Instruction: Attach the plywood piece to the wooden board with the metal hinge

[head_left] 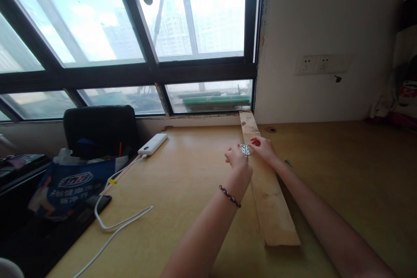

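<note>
The person's left hand, curled, and right hand, fingertips extended, meet at opposite edges of a small silvery metal hinge with holes in its plates. Whether either hand pinches it firmly cannot be told at this size. The hinge is over the far half of a long, pale wooden board; a hand at each side probably keeps it from turning. The board runs lengthwise away from the person, its far end by the window, likely so both arms can straddle it. Small dark metal screws lie just right of it, seemingly within easy reach. A white rectangular power bank sits well to the left on the yellowish wooden table, perhaps to leave working room.
</note>
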Available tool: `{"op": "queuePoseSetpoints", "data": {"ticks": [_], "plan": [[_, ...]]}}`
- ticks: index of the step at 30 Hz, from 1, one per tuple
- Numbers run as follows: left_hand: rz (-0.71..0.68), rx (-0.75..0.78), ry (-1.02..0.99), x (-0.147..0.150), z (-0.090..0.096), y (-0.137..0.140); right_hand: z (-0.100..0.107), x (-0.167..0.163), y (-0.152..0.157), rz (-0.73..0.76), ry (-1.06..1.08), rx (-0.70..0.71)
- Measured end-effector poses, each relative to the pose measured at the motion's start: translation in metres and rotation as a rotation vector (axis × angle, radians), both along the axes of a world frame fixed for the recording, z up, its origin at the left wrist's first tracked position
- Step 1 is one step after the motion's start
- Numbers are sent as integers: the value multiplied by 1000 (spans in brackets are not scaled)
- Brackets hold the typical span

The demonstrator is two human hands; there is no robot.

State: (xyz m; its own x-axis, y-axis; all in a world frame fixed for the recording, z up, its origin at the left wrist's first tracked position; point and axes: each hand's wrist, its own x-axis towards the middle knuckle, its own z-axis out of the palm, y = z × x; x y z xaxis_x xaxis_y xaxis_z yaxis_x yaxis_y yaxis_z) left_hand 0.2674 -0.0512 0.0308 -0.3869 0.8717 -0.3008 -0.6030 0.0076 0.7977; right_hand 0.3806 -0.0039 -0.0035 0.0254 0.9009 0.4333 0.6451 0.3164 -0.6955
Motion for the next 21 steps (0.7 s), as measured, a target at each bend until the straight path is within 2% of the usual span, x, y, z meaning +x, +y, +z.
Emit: {"op": "queuePoseSetpoints", "data": {"ticks": [1,2,5,7,9,11,14,16,19,21], "plan": [[59,-22,24,-6,12,-2,4,5,-1,-70,-11,-11],[53,21,64,-12,23,-4,8,12,-4,-156,-50,-23],[-142,292,218,-31,49,-7,17,37,-19,-375,-299,-142],[-253,429,390,-42,55,-4,17,51,-35,-433,-460,-305],[-297,515,567,-49,54,1,12,59,-50,-434,-545,-439],[-331,557,690,-52,50,6,4,60,-63,-425,-568,-483],[-432,552,802,-54,46,7,-4,60,-73,-411,-551,-475],[-495,557,833,-54,46,2,-1,60,-75,-401,-513,-452],[-541,574,737,-50,48,-10,21,55,-78,-355,-343,-380],[-585,612,666,-44,50,-19,44,42,-85,-251,-114,-319]]}}
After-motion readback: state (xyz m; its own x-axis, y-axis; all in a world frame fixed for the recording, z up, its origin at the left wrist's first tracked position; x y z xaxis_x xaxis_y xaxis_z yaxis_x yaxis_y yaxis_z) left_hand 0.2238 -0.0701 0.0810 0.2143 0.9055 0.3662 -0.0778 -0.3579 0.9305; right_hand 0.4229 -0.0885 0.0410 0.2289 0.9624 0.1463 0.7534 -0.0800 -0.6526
